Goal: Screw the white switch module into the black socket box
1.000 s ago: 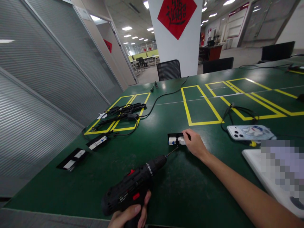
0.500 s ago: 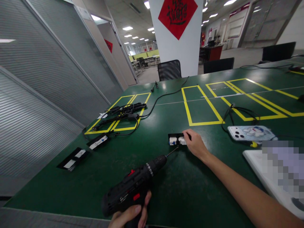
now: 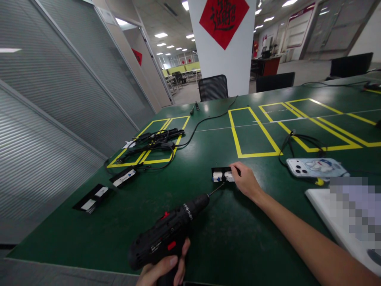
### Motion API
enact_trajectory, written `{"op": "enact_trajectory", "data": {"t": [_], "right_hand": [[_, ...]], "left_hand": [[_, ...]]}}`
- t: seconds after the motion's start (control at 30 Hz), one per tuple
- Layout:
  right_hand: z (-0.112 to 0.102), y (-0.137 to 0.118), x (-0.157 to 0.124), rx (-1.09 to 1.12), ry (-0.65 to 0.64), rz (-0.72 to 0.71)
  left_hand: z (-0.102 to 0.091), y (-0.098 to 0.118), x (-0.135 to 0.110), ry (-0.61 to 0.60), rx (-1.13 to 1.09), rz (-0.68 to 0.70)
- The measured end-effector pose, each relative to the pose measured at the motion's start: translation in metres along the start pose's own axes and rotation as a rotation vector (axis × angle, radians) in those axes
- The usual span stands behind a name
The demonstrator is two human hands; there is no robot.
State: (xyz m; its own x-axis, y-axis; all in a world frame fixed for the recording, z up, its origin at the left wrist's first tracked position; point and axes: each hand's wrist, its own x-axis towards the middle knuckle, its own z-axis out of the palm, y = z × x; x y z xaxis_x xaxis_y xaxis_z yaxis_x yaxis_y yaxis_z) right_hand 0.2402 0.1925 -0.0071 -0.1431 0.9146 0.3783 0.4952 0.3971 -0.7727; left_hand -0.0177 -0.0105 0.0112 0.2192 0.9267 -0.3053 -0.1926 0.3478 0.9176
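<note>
My left hand (image 3: 165,272) grips the handle of a black cordless drill (image 3: 166,234) with red buttons, low near the table's front edge. Its thin bit (image 3: 216,189) points up and right, with the tip right by a small black module with white parts (image 3: 220,174) lying on the green table (image 3: 190,222). My right hand (image 3: 245,180) is closed on the right end of that module and holds it down against the table.
Two flat black parts with white labels (image 3: 123,177) (image 3: 93,197) lie at the left. A tangle of black cables (image 3: 154,143) sits inside yellow tape boxes. A phone (image 3: 315,167) with a cable and a white board (image 3: 342,222) lie at the right. Office chairs (image 3: 212,87) stand behind the table.
Almost nothing has moved. The view has drifted slightly, and both hands, the drill and the module keep their places.
</note>
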Motion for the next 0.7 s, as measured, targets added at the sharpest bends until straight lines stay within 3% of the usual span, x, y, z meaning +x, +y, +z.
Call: {"op": "enact_trajectory", "data": {"t": [0.3,0.7], "right_hand": [[0.0009,0.0024,0.0006,-0.009,0.007,-0.013],[0.0001,0.0011,0.0005,-0.004,0.004,-0.013]], "left_hand": [[-0.0048,-0.0063,0.0045,-0.041,-0.035,0.026],[-0.0002,-0.0015,0.0020,-0.004,-0.025,0.002]]}}
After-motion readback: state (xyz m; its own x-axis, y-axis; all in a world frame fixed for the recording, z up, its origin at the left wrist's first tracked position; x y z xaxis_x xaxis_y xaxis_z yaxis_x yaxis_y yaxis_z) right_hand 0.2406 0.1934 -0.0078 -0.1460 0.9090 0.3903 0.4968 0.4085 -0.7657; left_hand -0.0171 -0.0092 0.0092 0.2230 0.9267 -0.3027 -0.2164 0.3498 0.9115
